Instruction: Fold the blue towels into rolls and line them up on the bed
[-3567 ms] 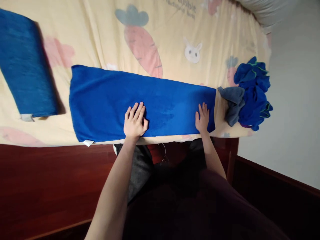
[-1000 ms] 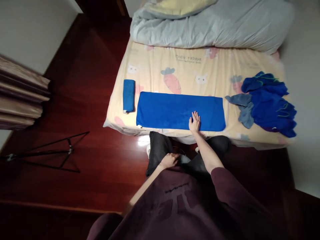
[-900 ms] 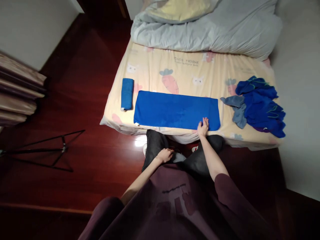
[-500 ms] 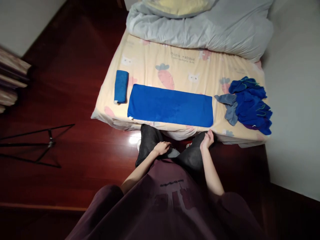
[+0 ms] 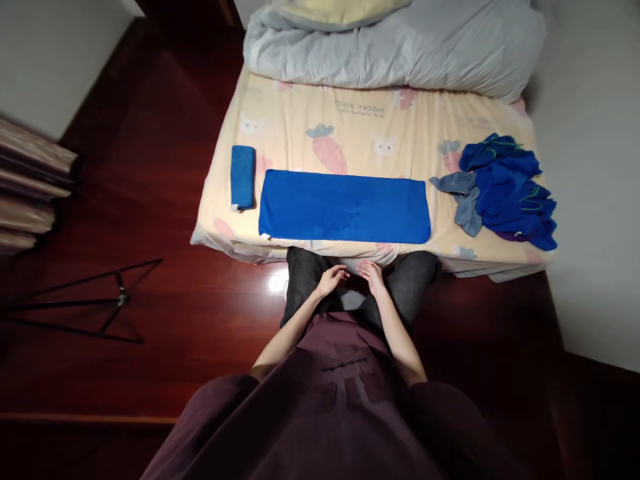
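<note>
A blue towel (image 5: 345, 207) lies flat in a long strip along the near edge of the bed, a small white tag at its lower left corner. My left hand (image 5: 331, 281) hovers over my lap, fingers apart and holding nothing. Facing it, my right hand (image 5: 371, 276) is also open and bare. Both are just short of the towel and touch no cloth. To the left lies a small folded blue towel (image 5: 243, 177). On the right sits a crumpled heap of blue cloths (image 5: 510, 190), with a grey cloth (image 5: 467, 203) against its left side.
The bed (image 5: 290, 127) has a cream sheet with carrots and cats. A grey quilt (image 5: 390, 57) and a yellow pillow (image 5: 340, 10) lie at its far end. Black tripod legs (image 5: 120, 300) stand on the floor at left, near a curtain (image 5: 30, 180). A wall (image 5: 595, 200) is on the right.
My right hand has moved left from my right knee to the middle, near my left hand. The view has shifted slightly. The towels lie as before.
</note>
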A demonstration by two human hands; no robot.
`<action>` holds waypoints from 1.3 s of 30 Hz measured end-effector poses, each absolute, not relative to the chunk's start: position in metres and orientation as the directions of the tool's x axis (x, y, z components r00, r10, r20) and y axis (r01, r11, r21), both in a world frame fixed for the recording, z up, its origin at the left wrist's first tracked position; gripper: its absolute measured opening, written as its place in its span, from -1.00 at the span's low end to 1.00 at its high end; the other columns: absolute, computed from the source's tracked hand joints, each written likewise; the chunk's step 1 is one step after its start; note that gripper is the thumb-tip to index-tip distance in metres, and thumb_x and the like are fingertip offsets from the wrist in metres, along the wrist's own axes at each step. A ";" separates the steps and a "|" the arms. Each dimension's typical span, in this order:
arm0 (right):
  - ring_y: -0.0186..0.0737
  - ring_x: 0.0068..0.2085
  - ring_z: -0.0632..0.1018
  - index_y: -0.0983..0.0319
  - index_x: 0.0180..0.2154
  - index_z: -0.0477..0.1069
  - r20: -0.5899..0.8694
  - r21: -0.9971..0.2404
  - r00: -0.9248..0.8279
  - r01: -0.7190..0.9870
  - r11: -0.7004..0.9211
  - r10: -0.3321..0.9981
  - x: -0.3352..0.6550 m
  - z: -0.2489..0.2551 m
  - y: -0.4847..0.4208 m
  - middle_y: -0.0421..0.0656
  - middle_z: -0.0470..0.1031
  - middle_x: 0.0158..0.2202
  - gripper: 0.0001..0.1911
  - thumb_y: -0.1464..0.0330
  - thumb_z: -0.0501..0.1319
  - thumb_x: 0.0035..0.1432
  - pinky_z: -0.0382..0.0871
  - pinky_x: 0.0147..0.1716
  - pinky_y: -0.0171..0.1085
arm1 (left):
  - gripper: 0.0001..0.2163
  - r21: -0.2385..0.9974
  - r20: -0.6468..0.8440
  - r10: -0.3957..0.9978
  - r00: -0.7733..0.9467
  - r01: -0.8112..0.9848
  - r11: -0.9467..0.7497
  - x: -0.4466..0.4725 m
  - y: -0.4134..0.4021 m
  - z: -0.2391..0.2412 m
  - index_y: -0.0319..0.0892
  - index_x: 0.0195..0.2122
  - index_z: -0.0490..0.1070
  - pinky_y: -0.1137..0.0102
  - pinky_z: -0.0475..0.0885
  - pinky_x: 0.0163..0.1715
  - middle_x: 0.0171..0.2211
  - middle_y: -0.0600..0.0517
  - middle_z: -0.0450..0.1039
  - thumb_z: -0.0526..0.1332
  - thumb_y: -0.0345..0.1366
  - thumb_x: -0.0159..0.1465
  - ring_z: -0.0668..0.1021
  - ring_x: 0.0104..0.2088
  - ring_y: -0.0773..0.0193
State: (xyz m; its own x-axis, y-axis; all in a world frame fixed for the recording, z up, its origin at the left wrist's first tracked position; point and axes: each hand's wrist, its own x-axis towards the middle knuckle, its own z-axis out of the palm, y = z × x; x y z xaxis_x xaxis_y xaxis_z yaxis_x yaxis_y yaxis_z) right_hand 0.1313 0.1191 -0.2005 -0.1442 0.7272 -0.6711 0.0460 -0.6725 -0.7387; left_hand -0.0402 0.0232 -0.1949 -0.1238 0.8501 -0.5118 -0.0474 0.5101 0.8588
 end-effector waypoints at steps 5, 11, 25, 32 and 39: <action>-0.28 -0.38 0.67 0.22 -0.21 0.52 -0.705 -0.705 -0.185 0.084 -0.704 0.685 0.114 -0.207 0.097 -0.17 0.70 -0.33 -0.90 0.35 0.26 0.25 0.53 -0.22 -0.32 | -0.49 0.742 -0.545 0.817 -0.186 -0.561 0.368 -0.035 0.049 -0.178 -0.24 0.41 0.28 0.29 0.58 0.04 0.13 -0.23 0.64 0.23 -0.29 0.46 0.71 -0.05 0.16; -0.30 -0.41 0.66 0.22 -0.22 0.53 -0.687 -0.725 -0.200 0.120 -0.678 0.699 0.119 -0.207 0.093 -0.18 0.70 -0.33 -0.91 0.35 0.29 0.24 0.51 -0.30 -0.37 | -0.81 0.477 -0.574 0.799 -0.177 -0.866 0.151 -0.017 0.088 -0.161 -0.16 0.08 0.48 0.21 0.49 0.26 0.33 -0.18 0.50 0.22 -0.35 0.48 0.64 0.21 0.11; -0.03 -0.16 0.71 0.20 -0.19 0.55 -0.283 -0.909 -0.050 0.333 -0.251 0.958 0.120 -0.193 0.088 0.00 0.71 -0.11 -0.76 0.26 0.15 0.26 0.63 -0.05 -0.10 | -0.87 0.341 -0.546 0.803 -0.239 -0.939 -0.048 -0.022 0.118 -0.169 -0.17 -0.13 0.57 0.11 0.24 0.52 0.47 -0.10 0.34 0.22 -0.33 0.45 0.32 0.52 0.03; 0.03 0.12 0.63 0.18 -0.07 0.62 0.145 -0.769 -0.289 0.569 0.292 0.946 0.073 -0.140 0.200 0.04 0.68 0.04 -0.66 0.34 0.07 0.39 0.47 0.27 0.03 | -0.93 0.266 -0.525 0.835 -0.161 -0.964 -0.018 -0.009 0.120 -0.194 -0.18 -0.27 0.55 0.04 0.18 0.55 0.45 -0.12 0.37 0.34 -0.34 0.38 0.33 0.51 -0.08; 0.11 0.41 0.39 0.25 0.27 0.46 0.077 -0.553 -0.588 0.647 0.525 0.805 -0.035 -0.135 0.363 0.14 0.46 0.35 -0.56 0.38 0.05 0.49 0.24 0.45 0.23 | -0.83 0.276 -0.607 0.767 -0.206 -0.960 -0.039 -0.004 0.119 -0.201 -0.19 -0.30 0.52 -0.07 0.21 0.52 0.33 -0.22 0.50 0.38 -0.24 0.41 0.43 0.44 -0.17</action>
State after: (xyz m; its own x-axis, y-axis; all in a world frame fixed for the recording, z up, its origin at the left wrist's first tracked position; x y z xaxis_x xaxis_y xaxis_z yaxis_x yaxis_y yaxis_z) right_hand -0.0348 0.3630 -0.1346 -0.5881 0.8052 0.0768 0.6467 0.5251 -0.5532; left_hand -0.0042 0.1188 -0.2006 -0.2055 0.7675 -0.6072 -0.9604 -0.0390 0.2757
